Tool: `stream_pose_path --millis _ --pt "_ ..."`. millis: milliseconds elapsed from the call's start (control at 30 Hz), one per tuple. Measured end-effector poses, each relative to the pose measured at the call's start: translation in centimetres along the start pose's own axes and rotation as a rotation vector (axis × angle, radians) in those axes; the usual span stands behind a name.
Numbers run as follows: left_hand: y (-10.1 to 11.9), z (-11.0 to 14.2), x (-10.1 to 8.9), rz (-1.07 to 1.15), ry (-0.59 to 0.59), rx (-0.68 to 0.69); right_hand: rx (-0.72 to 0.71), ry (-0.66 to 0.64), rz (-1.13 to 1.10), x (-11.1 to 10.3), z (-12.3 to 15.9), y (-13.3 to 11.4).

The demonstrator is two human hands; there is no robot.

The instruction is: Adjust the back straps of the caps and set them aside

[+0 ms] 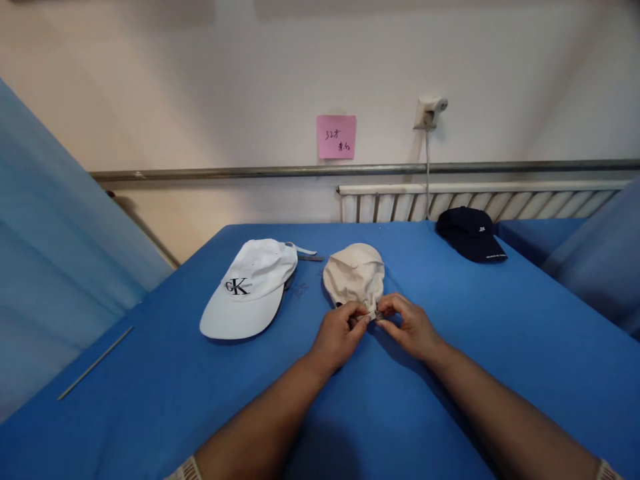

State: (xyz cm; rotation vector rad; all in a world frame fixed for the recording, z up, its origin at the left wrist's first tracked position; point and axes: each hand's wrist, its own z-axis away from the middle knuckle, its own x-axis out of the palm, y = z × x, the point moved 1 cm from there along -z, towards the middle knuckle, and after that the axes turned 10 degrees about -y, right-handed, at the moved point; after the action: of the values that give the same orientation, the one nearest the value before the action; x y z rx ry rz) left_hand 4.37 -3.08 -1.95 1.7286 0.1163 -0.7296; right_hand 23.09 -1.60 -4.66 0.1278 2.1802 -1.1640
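Observation:
A beige cap (pixel 356 270) lies on the blue-covered table, its back strap turned toward me. My left hand (pixel 343 331) pinches the strap at the cap's near edge between thumb and fingers. Close beside it, my right hand (pixel 407 325) pinches the small buckle (pixel 379 315) on that strap. The fingertips hide most of the strap and how far it is threaded through the buckle. To the left rests a white cap (pixel 260 277) with black lettering, its strap loose at the back.
A dark navy cap (pixel 471 233) sits at the back right. Toward the left edge lies a thin stick (pixel 95 363) on the blue cover (pixel 150 400). Behind the table are a radiator (pixel 480 197), a metal rail (pixel 240 172), a socket with cable (pixel 427 112) and a pink note (pixel 337 137).

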Motion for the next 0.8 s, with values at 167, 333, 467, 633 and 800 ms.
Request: stream_pose_path --millis 167,333,467,633,800 --pt "-0.28 -0.08 -0.12 -0.033 0.041 -0.047 0.003 -0.016 -0.003 -0.07 0.02 0.14" --pt "-0.20 -0.06 -0.03 -0.023 0.050 -0.059 0.001 -0.021 -0.012 -0.05 0.06 0.00" --pt "-0.32 -0.09 0.12 -0.006 0.002 -0.054 0.001 -0.035 -0.022 0.10 0.10 -0.07" --pt "-0.29 -0.02 0.03 -0.041 -0.020 -0.045 0.004 -0.039 -0.014 0.20 0.08 -0.03" --pt "-0.01 0.03 -0.17 -0.080 0.002 0.003 0.043 -0.019 -0.032 0.25 0.13 0.39"
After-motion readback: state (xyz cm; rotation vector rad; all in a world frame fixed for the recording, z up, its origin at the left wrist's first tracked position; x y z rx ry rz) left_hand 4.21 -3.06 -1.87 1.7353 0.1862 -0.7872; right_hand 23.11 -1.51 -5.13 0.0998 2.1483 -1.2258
